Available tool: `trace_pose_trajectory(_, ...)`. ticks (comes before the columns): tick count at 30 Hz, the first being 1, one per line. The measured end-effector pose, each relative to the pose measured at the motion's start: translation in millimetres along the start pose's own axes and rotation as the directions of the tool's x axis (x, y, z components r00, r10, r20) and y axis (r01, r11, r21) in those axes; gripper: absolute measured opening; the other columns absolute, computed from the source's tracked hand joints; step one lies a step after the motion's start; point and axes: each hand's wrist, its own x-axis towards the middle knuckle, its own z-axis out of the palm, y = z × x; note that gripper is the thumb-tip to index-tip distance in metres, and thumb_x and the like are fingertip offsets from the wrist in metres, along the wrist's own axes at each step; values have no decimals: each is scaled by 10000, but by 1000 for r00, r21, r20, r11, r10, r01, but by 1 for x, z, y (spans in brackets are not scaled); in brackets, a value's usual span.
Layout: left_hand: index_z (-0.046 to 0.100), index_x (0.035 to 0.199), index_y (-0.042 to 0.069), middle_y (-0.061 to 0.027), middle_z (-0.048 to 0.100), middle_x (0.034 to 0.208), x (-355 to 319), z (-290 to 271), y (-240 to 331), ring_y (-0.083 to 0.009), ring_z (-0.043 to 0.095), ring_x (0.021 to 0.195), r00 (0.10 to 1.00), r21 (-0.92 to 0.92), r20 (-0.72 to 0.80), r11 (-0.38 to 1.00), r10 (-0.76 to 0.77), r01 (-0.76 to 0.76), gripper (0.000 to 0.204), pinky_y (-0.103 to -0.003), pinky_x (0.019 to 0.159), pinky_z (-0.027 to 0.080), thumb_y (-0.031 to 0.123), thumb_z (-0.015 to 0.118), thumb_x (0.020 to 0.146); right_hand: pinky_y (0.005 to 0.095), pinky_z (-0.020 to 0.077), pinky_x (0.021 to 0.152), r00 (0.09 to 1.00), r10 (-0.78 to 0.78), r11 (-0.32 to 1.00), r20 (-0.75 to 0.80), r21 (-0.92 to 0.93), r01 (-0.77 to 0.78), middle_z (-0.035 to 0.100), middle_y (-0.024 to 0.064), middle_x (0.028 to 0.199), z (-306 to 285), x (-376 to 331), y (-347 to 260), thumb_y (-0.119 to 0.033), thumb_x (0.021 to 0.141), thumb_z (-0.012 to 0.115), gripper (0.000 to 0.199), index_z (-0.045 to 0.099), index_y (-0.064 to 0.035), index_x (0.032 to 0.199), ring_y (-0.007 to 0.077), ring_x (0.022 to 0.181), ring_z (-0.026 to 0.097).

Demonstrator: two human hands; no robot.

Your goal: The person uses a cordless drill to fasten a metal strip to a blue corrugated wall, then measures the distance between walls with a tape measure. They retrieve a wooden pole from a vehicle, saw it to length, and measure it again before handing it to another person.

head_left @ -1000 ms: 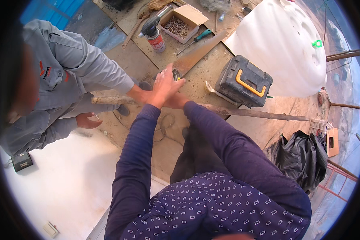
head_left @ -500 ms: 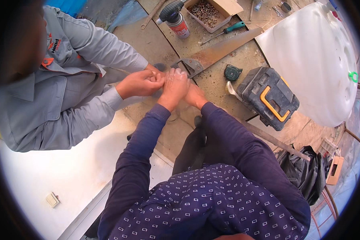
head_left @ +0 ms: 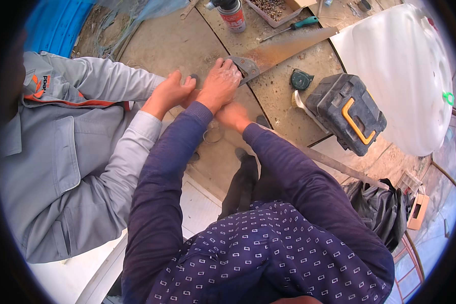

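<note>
The left hand [head_left: 221,82] pressed palm-down beside the handsaw [head_left: 283,49] handle, steadying work on the floor [head_left: 177,45]; the right hand [head_left: 233,115] was blurred, its grip indeterminable. A co-worker's hand [head_left: 168,93] assisted alongside.

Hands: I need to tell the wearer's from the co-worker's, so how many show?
3. The left hand lies by the saw, the right hand just below it, and the co-worker's hand beside them. A fourth may be hidden.
</note>
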Motion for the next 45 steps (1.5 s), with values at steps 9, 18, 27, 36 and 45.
trace_pose_trajectory(9, 593, 766, 39, -129, 585, 720, -116, -80, 57, -366, 612, 733, 779, -720, -446, 693, -441, -20, 218, -448, 782, 538, 75, 795, 692, 493, 551, 894, 989, -146, 982, 2, 122, 145, 726, 252, 1127, 17, 19, 8, -580, 869, 649, 583, 767, -35, 1037, 392, 1072, 708)
trace_pose_trajectory(18, 682, 949, -1, -87, 640, 793, -310, -73, 151, -292, 659, 777, 416, -944, 74, 71, -906, 323, 233, -411, 853, 548, 224, 741, 945, 368, 537, 644, 999, 27, 974, 30, 225, -33, 692, 171, 771, -6, 16, -38, -525, 829, 736, 608, 690, 74, 923, 232, 697, 685)
trace_pose_trajectory(27, 650, 1137, 11, -82, 623, 992, -368, -67, 121, -256, 615, 963, 647, -195, 744, -980, -167, -28, 312, -365, 914, 514, 299, 622, 1019, 337, 512, 591, 997, 45, 965, 68, 255, -61, 686, 132, 804, 1, 16, -44, -424, 812, 762, 523, 686, 79, 936, 187, 679, 657)
trace_pose_trajectory(36, 593, 1284, 34, -96, 592, 1239, -381, -66, 109, -236, 548, 1145, 534, -210, 836, -973, -125, 101, 370, -339, 955, 475, 318, 529, 1054, 327, 486, 567, 989, 73, 932, 129, 345, -114, 663, 103, 785, 0, 13, -51, -378, 862, 743, 449, 663, 55, 951, 170, 661, 622)
trace_pose_trajectory(45, 583, 1274, 131, -26, 554, 1205, -364, -37, 93, -176, 521, 1112, 946, 727, 323, -633, -26, -265, 340, -299, 927, 465, 373, 489, 1054, 312, 467, 541, 992, 48, 967, 116, 242, -75, 670, 100, 780, 2, 13, -51, -398, 864, 743, 451, 678, 45, 914, 149, 636, 610)
